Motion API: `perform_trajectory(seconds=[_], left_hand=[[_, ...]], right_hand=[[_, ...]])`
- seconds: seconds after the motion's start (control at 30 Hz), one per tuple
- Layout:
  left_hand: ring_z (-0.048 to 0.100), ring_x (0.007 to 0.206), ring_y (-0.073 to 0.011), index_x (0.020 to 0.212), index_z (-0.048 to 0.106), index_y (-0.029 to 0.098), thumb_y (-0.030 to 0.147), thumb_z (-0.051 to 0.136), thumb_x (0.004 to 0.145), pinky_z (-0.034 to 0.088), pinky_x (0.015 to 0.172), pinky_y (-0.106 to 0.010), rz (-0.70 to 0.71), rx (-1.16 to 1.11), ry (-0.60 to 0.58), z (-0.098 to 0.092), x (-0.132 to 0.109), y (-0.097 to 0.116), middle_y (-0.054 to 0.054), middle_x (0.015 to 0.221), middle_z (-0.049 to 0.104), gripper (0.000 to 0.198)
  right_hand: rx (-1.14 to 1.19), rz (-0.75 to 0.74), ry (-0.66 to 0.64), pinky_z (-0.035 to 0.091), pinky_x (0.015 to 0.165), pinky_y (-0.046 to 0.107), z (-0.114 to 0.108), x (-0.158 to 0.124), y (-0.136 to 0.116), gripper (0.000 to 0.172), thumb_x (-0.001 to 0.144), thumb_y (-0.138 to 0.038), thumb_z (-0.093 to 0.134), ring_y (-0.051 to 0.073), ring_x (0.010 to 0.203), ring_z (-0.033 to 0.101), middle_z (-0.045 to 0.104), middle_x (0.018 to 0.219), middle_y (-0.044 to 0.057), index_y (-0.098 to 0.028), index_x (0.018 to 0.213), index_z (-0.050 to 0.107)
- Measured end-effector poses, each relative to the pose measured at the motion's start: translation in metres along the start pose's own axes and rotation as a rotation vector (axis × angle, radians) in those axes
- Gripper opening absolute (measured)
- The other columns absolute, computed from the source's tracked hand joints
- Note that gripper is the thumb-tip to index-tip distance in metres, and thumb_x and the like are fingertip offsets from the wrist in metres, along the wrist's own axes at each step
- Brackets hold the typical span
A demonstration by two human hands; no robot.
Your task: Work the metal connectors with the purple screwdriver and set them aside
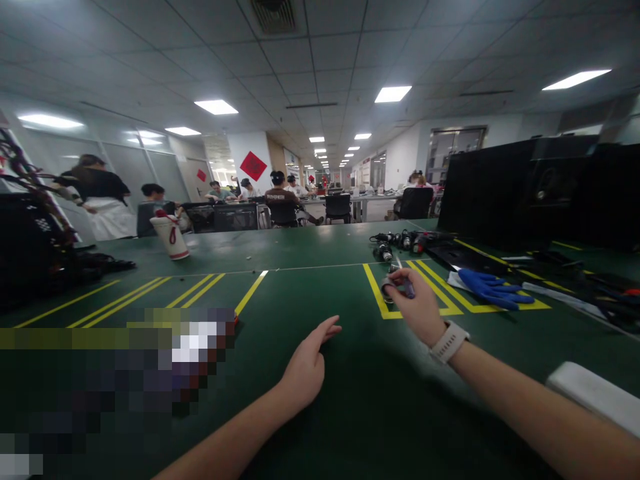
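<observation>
My right hand (417,303) is raised over the green table (300,293), fingers closed on a small ring-shaped object (387,289) with a thin purple-grey piece beside it; I cannot name it. A pale watch sits on that wrist. My left hand (305,367) hovers low over the table, fingers stretched out together, holding nothing. Yellow tape lines mark a box on the table just beyond my right hand.
A blue glove (493,288) lies right of my right hand. Small black parts (400,241) cluster farther back, black monitors (525,190) stand at right. A white paper cup (171,237) stands at left, a black crate (30,247) far left. People sit at desks behind.
</observation>
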State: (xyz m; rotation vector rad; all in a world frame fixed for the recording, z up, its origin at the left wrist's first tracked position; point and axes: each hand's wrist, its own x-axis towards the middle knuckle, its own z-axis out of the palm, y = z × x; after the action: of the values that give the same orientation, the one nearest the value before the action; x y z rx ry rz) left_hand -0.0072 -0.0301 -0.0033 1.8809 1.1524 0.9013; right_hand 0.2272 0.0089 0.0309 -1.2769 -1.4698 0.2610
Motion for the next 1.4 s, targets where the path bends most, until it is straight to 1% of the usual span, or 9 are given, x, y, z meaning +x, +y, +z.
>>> perform_trajectory(seconds=[0.17, 0.27, 0.4, 0.63, 0.8, 0.9, 1.0, 1.1, 1.4], left_hand=[[0.056, 0.105, -0.02, 0.13, 0.04, 0.025, -0.004, 0.039, 0.067, 0.044, 0.09, -0.037, -0.061, -0.282, -0.06, 0.005, -0.03, 0.01, -0.005, 0.114, 0.06, 0.07], [0.058, 0.101, -0.0213, 0.131, 0.039, 0.028, 0.013, 0.052, 0.079, 0.044, 0.09, -0.038, -0.127, -0.438, -0.12, 0.004, -0.053, 0.017, -0.006, 0.114, 0.06, 0.056], [0.057, 0.103, -0.0242, 0.131, 0.041, 0.024, 0.034, 0.054, 0.082, 0.044, 0.09, -0.04, -0.196, -0.521, -0.082, 0.001, -0.064, 0.022, -0.008, 0.115, 0.061, 0.051], [0.057, 0.106, -0.0271, 0.11, 0.062, 0.022, 0.029, 0.073, 0.065, 0.041, 0.095, -0.04, -0.24, -0.519, -0.035, 0.0, -0.055, 0.025, -0.008, 0.112, 0.066, 0.047], [0.06, 0.099, -0.0305, 0.1, 0.066, 0.019, 0.034, 0.078, 0.058, 0.05, 0.081, -0.041, -0.348, -0.587, 0.053, -0.007, -0.056, 0.013, -0.011, 0.105, 0.068, 0.047], [0.062, 0.095, -0.0304, 0.098, 0.066, 0.018, 0.036, 0.079, 0.055, 0.053, 0.073, -0.04, -0.42, -0.615, 0.127, -0.011, -0.056, 0.007, -0.011, 0.099, 0.07, 0.048], [0.062, 0.096, -0.0295, 0.098, 0.066, 0.018, 0.034, 0.079, 0.055, 0.053, 0.074, -0.038, -0.434, -0.634, 0.147, -0.012, -0.055, 0.005, -0.011, 0.101, 0.069, 0.048], [0.062, 0.098, -0.0288, 0.099, 0.066, 0.018, 0.03, 0.079, 0.056, 0.052, 0.077, -0.038, -0.423, -0.64, 0.112, -0.012, -0.055, 0.006, -0.011, 0.104, 0.068, 0.046], [0.062, 0.1, -0.0246, 0.1, 0.066, 0.02, 0.016, 0.075, 0.06, 0.047, 0.089, -0.037, -0.423, -0.566, 0.028, -0.01, -0.054, 0.015, -0.006, 0.103, 0.07, 0.041]], right_hand=[[0.3, 0.05, -0.302, 0.05, 0.067, 0.028, 0.026, -0.064, -0.052, 0.01, 0.075, -0.015, 0.055, 0.016, 0.075, 0.061, 0.061, 0.082, 0.001, -0.018, 0.085, 0.053], [0.436, 0.115, -0.449, 0.049, 0.066, 0.027, 0.03, -0.089, -0.065, 0.017, 0.072, -0.007, 0.052, 0.015, 0.074, 0.058, 0.058, 0.082, -0.001, -0.019, 0.085, 0.052], [0.439, 0.103, -0.51, 0.046, 0.065, 0.027, 0.034, -0.104, -0.066, 0.026, 0.069, -0.001, 0.048, 0.015, 0.074, 0.055, 0.057, 0.082, -0.001, -0.021, 0.086, 0.052], [0.394, 0.086, -0.567, 0.044, 0.07, 0.028, 0.036, -0.107, -0.066, 0.033, 0.062, 0.004, 0.047, 0.016, 0.079, 0.054, 0.056, 0.084, -0.001, -0.02, 0.085, 0.052], [0.372, 0.011, -0.721, 0.047, 0.074, 0.028, 0.024, -0.081, -0.069, 0.029, 0.069, -0.006, 0.058, 0.016, 0.086, 0.058, 0.06, 0.092, 0.001, -0.019, 0.095, 0.053], [-0.047, -0.204, -0.501, 0.046, 0.084, 0.028, 0.028, -0.034, -0.052, 0.024, 0.079, -0.019, 0.059, 0.015, 0.096, 0.056, 0.059, 0.105, 0.001, -0.021, 0.102, 0.052], [-0.256, -0.164, -0.39, 0.04, 0.093, 0.039, 0.041, 0.021, -0.018, 0.022, 0.083, -0.016, 0.055, 0.021, 0.106, 0.051, 0.056, 0.111, 0.008, -0.016, 0.106, 0.053], [-0.404, -0.12, -0.405, 0.047, 0.082, 0.042, 0.055, 0.056, 0.017, 0.026, 0.088, -0.027, 0.053, 0.022, 0.098, 0.056, 0.055, 0.114, 0.008, -0.015, 0.111, 0.053], [-0.619, -0.143, -0.476, 0.05, 0.078, 0.04, 0.045, 0.05, 0.057, 0.027, 0.088, -0.027, 0.052, 0.02, 0.094, 0.058, 0.056, 0.112, 0.008, -0.015, 0.112, 0.053]])
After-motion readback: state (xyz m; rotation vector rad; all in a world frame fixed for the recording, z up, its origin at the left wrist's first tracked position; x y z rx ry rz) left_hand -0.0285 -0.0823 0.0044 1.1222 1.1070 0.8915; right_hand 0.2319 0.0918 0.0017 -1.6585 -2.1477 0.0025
